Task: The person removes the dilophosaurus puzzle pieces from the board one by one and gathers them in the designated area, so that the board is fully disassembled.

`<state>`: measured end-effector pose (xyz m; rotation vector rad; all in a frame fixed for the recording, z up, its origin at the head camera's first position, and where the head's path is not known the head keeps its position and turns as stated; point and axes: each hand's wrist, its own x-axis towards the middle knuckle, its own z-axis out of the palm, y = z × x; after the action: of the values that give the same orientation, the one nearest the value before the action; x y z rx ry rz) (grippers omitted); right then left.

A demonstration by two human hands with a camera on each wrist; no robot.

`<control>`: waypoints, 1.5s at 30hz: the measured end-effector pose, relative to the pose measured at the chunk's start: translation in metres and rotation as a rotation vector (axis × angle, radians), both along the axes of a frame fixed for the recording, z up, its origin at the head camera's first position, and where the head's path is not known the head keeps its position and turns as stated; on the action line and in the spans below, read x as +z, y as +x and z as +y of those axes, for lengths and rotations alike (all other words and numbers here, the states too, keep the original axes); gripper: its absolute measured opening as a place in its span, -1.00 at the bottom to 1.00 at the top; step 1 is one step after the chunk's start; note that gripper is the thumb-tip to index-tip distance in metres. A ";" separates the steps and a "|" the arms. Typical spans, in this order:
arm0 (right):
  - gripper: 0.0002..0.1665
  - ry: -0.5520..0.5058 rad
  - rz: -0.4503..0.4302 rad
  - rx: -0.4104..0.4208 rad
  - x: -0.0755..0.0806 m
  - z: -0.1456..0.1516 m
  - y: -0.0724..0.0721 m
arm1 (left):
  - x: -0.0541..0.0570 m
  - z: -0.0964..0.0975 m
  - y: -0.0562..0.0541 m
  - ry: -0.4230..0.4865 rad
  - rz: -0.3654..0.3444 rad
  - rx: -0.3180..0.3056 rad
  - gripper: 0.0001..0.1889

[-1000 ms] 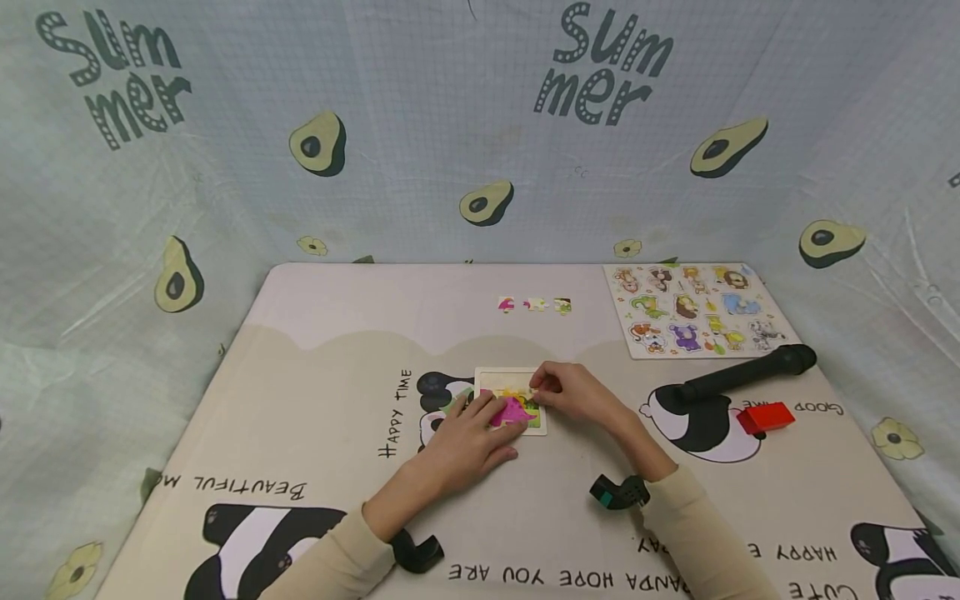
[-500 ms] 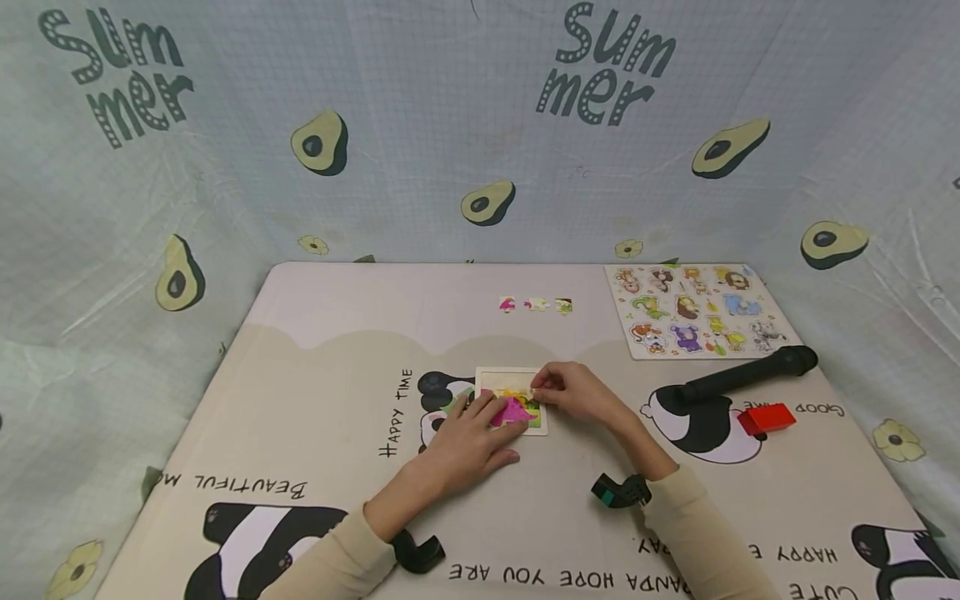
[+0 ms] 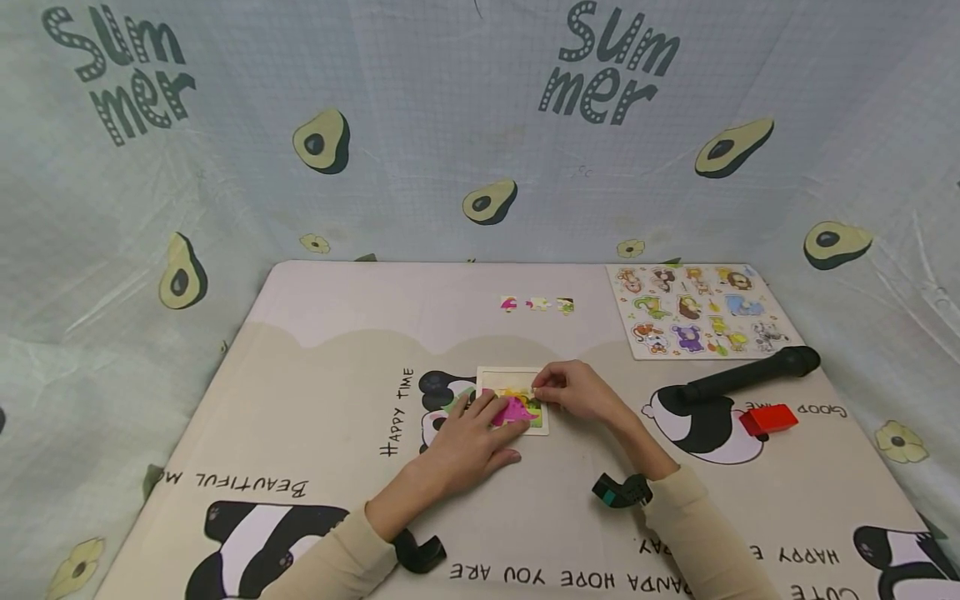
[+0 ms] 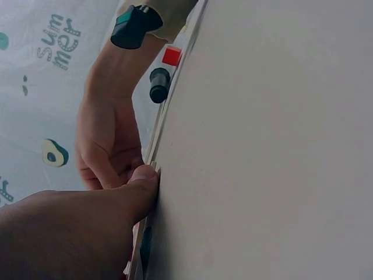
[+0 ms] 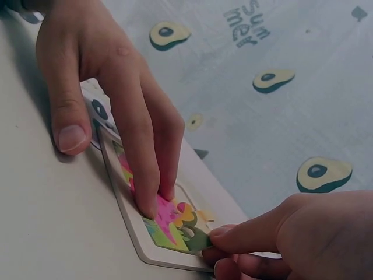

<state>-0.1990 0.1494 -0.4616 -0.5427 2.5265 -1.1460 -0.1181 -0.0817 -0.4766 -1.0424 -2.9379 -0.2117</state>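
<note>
A small jigsaw puzzle tray (image 3: 512, 371) with a cream frame lies on the table, partly filled with pink, yellow and green pieces. My left hand (image 3: 467, 437) spreads over its left side, straight fingertips resting on the pink part (image 5: 163, 216) of the picture. The left thumb stays off the picture, low beside the frame in the right wrist view. At the right edge, my right hand (image 3: 576, 390) pinches a green puzzle piece (image 5: 197, 239) between thumb and fingers, its edge right beside the pieces in the tray. The right fingertips partly hide that piece.
Three loose puzzle pieces (image 3: 537, 305) lie in a row beyond the tray. An animal sticker-style board (image 3: 705, 312) is at the back right, with a black microphone (image 3: 750, 374) and a red block (image 3: 768, 419) in front of it. Printed curtains surround the table.
</note>
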 end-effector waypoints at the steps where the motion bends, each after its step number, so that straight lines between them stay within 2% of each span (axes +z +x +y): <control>1: -0.89 -0.001 -0.003 -0.005 0.000 0.000 0.000 | 0.000 0.000 0.000 0.002 0.000 0.001 -0.48; 9: -0.85 -0.022 -0.048 -0.041 -0.002 -0.001 -0.001 | 0.000 0.000 0.001 0.009 -0.020 0.006 -0.48; 15: -0.82 -0.079 -0.116 -0.073 -0.003 0.001 -0.005 | 0.001 0.000 0.001 0.012 -0.035 0.007 -0.47; 23: -0.77 -0.169 -0.186 -0.166 0.001 0.004 -0.014 | 0.002 -0.001 0.002 0.028 -0.052 0.011 -0.47; 28: -0.74 -0.186 -0.173 -0.205 0.002 0.006 -0.023 | 0.001 -0.002 0.002 0.056 -0.036 -0.002 -0.48; 37: -0.69 -0.198 -0.081 -0.250 -0.004 0.011 -0.042 | -0.001 -0.003 0.001 0.083 -0.026 -0.009 -0.49; 45: -0.66 -0.216 -0.077 -0.381 -0.012 0.018 -0.061 | -0.001 -0.003 0.001 0.088 -0.024 -0.012 -0.49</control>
<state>-0.2599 0.1670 -0.4735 -0.0582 2.5206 -1.5512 -0.1173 -0.0844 -0.4777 -1.0528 -2.9139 -0.3529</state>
